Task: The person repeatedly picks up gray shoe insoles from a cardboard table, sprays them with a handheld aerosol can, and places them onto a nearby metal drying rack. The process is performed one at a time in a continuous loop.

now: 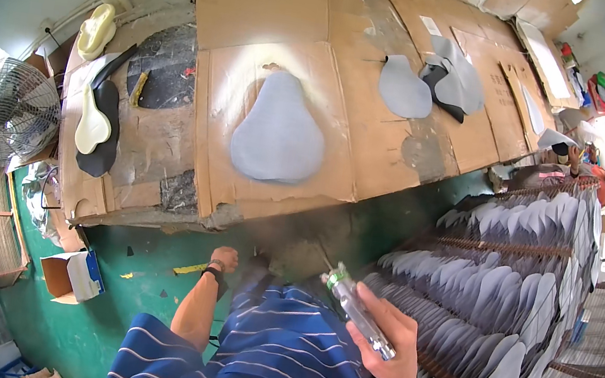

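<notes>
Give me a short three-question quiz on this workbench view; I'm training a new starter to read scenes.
1. True or false: the right hand holds a metal spray gun.
2. What lies in the middle of the cardboard-covered table?
A. a grey pear-shaped piece
B. a red box
C. a coil of rope
3. Fill in: the left hand is closed in a fist and holds ____.

Key:
1. True.
2. A, the grey pear-shaped piece lying flat on the cardboard.
3. Nothing that can be seen; it hangs below the table edge, above the green floor.
</notes>
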### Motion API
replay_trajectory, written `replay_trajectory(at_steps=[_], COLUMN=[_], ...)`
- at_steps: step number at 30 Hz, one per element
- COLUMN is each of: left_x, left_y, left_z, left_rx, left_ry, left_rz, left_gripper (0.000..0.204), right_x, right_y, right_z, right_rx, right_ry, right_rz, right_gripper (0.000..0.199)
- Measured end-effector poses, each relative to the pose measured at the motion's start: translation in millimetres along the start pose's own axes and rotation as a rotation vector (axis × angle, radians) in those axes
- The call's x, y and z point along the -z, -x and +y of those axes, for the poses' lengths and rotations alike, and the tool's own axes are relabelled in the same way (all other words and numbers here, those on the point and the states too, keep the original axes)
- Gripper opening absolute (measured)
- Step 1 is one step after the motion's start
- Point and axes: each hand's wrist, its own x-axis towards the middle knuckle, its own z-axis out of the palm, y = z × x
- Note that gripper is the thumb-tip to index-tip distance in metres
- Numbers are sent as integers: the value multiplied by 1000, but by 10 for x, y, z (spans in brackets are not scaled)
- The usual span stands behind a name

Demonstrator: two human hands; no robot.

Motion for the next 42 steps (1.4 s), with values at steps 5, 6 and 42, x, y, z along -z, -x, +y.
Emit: replay_trajectory(at_steps=[5,6,42], left_x=[46,40,-265], left_y=[101,157,303], left_z=[-196,-191,-9], left_rx=[-195,-223,-146], left_ry=[-209,-230,-176], left_rz=[100,104,149], left_gripper=[13,17,17], right_x=[-58,-61,159], right_y=[-261,-303,24], right_z=[128,153,14], right_rx=[116,152,-24], right_ry=[47,68,88], right_rz=[150,185,95], right_gripper=[58,59,56])
